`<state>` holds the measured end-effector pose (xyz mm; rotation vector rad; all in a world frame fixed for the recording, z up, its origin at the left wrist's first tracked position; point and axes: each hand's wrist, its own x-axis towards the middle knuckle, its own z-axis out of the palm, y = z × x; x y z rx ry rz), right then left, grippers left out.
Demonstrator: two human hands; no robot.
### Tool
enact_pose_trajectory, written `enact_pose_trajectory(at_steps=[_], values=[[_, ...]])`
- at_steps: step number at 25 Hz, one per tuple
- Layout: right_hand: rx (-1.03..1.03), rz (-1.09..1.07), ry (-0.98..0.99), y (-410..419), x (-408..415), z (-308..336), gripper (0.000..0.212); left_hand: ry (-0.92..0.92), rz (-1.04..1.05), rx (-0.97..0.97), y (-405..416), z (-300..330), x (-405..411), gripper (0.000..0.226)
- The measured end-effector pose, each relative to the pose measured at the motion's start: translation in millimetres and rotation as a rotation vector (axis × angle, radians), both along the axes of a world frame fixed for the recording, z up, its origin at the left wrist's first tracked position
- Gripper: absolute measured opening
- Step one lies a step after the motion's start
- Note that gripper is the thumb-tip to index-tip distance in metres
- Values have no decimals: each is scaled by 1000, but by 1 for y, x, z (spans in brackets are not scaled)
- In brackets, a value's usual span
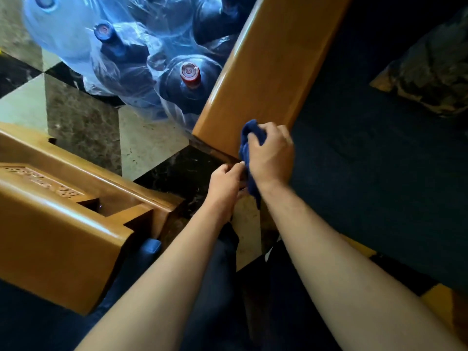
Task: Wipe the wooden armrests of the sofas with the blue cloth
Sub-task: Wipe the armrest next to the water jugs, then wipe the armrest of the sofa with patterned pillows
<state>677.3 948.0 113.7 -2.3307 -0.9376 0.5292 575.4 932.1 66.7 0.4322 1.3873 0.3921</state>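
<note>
A glossy wooden armrest (266,67) runs diagonally from the top right down to the middle. My right hand (272,153) grips a bunched blue cloth (247,138) at the armrest's near end, and part of the cloth hangs down below the wrist. Just under it my left hand (225,183) has curled fingers that touch or pinch the hanging cloth; the exact hold is partly hidden. A second wooden armrest (58,219) of another sofa lies at the lower left, with carved panels on top.
Several large water bottles wrapped in clear plastic (141,59) stand on the checkered marble floor (83,122) beyond the armrests. The dark sofa seat (367,173) fills the right side, with a patterned cushion (430,74) on it. My dark-trousered legs (222,287) stand between the two sofas.
</note>
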Motion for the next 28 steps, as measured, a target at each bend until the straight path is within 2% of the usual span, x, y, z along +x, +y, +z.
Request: enact_pose_trajectory(at_steps=[3, 5, 9, 11, 14, 15, 18, 23, 28], values=[[-43, 262, 145, -13, -41, 0, 13, -84, 333, -249, -3, 13, -18, 16], [-82, 252, 289, -35, -57, 1, 13, -82, 422, -379, -19, 25, -31, 22], [-128, -239, 572, -90, -39, 1, 9, 173, 13, -323, -54, 55, -31, 17], [-136, -448, 710, -122, -12, 6, 8, 213, -154, -315, -68, 72, -14, 15], [-81, -604, 836, -165, 35, 25, 10, 117, -318, -299, -84, 94, 29, 48], [-55, -648, 839, -181, 55, 34, 13, 85, -386, -267, -91, 99, 49, 48], [27, -791, 741, -242, 121, 65, 14, 34, -615, -130, -124, 121, 119, 14], [217, -1033, 708, -373, 210, 108, 22, 81, -1036, 36, -219, 151, 241, 19], [484, -1429, 729, -561, 269, 148, 18, 79, -1432, 53, -407, 177, 361, 22]])
